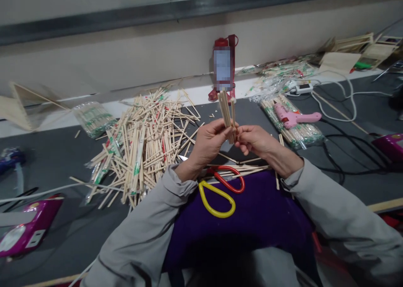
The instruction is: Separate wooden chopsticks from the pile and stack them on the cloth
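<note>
My left hand (208,144) and my right hand (256,141) meet in front of me, both closed on a small bundle of wooden sticks (227,110) held upright, its tops fanned slightly. Right below my hands lie a few loose sticks (248,169) and scissors (220,190) with one red and one yellow handle, resting on a purple cloth (252,224) over my lap. A large pile of wooden chopsticks (141,144), some in torn wrappers, spreads over the grey surface to my left.
A pink glue gun (294,117) lies on packed chopsticks (299,131) at the right, with white and black cables (343,106) beyond. A red bottle (223,69) stands by the wall. Magenta objects sit at the lower left (28,230) and right edge (390,144).
</note>
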### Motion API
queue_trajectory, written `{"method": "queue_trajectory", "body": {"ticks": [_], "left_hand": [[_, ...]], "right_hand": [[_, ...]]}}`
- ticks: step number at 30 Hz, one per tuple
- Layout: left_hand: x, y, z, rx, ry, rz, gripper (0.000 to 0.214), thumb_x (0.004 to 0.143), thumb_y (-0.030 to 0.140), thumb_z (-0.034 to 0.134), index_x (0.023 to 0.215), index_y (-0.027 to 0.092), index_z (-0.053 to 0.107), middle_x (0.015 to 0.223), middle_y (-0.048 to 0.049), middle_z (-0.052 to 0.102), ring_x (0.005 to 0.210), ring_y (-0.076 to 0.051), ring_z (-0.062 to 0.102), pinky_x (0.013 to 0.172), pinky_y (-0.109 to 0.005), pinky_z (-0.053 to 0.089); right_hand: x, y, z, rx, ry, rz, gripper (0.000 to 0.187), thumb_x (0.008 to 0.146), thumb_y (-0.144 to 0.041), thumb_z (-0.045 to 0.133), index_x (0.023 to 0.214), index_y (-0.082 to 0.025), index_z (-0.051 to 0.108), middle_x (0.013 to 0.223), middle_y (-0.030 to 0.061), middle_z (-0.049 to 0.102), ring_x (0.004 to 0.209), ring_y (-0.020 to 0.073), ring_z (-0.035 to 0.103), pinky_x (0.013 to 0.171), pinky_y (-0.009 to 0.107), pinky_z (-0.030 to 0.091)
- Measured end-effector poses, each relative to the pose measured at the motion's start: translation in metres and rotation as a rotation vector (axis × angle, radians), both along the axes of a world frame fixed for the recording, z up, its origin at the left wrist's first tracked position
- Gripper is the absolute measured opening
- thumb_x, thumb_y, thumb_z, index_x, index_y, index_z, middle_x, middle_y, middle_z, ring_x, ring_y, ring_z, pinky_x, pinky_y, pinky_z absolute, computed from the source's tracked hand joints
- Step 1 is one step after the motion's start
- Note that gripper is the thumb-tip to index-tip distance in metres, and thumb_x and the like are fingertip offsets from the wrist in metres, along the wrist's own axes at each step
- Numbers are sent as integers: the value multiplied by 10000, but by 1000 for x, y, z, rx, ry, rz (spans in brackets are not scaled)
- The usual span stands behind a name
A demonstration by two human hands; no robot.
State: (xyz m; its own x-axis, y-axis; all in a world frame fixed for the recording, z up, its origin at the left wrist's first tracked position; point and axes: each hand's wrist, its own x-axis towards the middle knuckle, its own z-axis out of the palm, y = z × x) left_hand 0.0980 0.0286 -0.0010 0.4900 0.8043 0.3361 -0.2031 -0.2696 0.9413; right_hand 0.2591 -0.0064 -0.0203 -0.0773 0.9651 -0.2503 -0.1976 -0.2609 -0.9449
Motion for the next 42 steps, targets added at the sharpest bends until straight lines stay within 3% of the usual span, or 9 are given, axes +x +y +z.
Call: {"method": "queue_trajectory", "body": {"ticks": [6, 12, 19, 24, 28, 31, 34, 38, 42], "left_hand": [[2, -8, 6, 107, 3, -4, 195, 837, 360, 665, 858, 172, 712, 814, -28, 691, 733, -127, 632, 723, -257, 511], [0, -6, 19, -259, -147, 36, 244, 781, 379, 711, 922, 184, 673, 796, -21, 706, 737, -153, 677, 693, -294, 555], [-5, 10, 2, -339, 157, 2, 269, 742, 381, 727, 857, 141, 687, 722, -35, 697, 648, -128, 643, 630, -256, 517], [-3, 13, -12, -395, 194, 12, 249, 737, 349, 704, 868, 137, 692, 739, -43, 691, 625, -121, 629, 582, -241, 491], [-3, 15, -18, -380, 201, 10, 261, 750, 351, 690, 889, 130, 690, 727, -39, 680, 565, -99, 588, 536, -222, 452], [-4, 18, -20, -314, 246, -3, 278, 761, 391, 680, 845, 126, 694, 690, -30, 661, 545, -93, 561, 534, -219, 433], [-4, 17, -19, -236, 330, -32, 270, 777, 401, 656, 800, 135, 694, 675, -20, 650, 556, -99, 555, 533, -216, 420], [-5, 11, -13, -200, 437, -136, 250, 796, 379, 632, 762, 140, 697, 635, -9, 632, 544, -96, 537, 525, -212, 413], [-5, 15, -8, -323, 388, -54, 223, 771, 330, 669, 864, 131, 705, 681, -39, 667, 585, -119, 610, 574, -240, 469]], "right_hand": [[2, -1, 2, 56, 139, 27, 91, 610, -198, 627, 676, -141, 599, 531, -39, 558, 373, 32, 444, 326, 127, 371], [6, 0, 8, 65, 108, -104, 128, 588, -178, 579, 710, -153, 608, 544, -42, 554, 389, 47, 438, 355, 155, 389], [44, 60, 26, 240, -1039, -204, 279, 697, -87, 505, 872, -128, 719, 687, 59, 684, 661, 181, 664, 641, 268, 513], [62, 105, 27, 237, -1588, -163, 316, 741, -77, 522, 948, -110, 758, 1165, 174, 674, 1036, 282, 646, 902, 336, 465], [67, 103, 35, 320, -1471, -295, 298, 772, -124, 534, 985, -99, 741, 1294, 191, 595, 996, 278, 645, 820, 351, 492], [56, 77, 47, 385, -913, -265, 260, 828, -293, 556, 873, -112, 737, 937, 138, 717, 704, 179, 644, 559, 259, 462], [41, 45, 55, 408, -431, -71, 340, 822, -436, 599, 985, -161, 714, 922, 81, 715, 598, 107, 603, 436, 198, 387], [38, 12, 49, 427, -492, -28, 229, 758, -380, 682, 800, -155, 673, 646, 19, 642, 517, 92, 558, 440, 193, 418], [64, -14, 32, 244, -752, 51, 138, 801, -307, 598, 758, -177, 608, 602, 4, 609, 500, 116, 564, 455, 223, 424]]}}
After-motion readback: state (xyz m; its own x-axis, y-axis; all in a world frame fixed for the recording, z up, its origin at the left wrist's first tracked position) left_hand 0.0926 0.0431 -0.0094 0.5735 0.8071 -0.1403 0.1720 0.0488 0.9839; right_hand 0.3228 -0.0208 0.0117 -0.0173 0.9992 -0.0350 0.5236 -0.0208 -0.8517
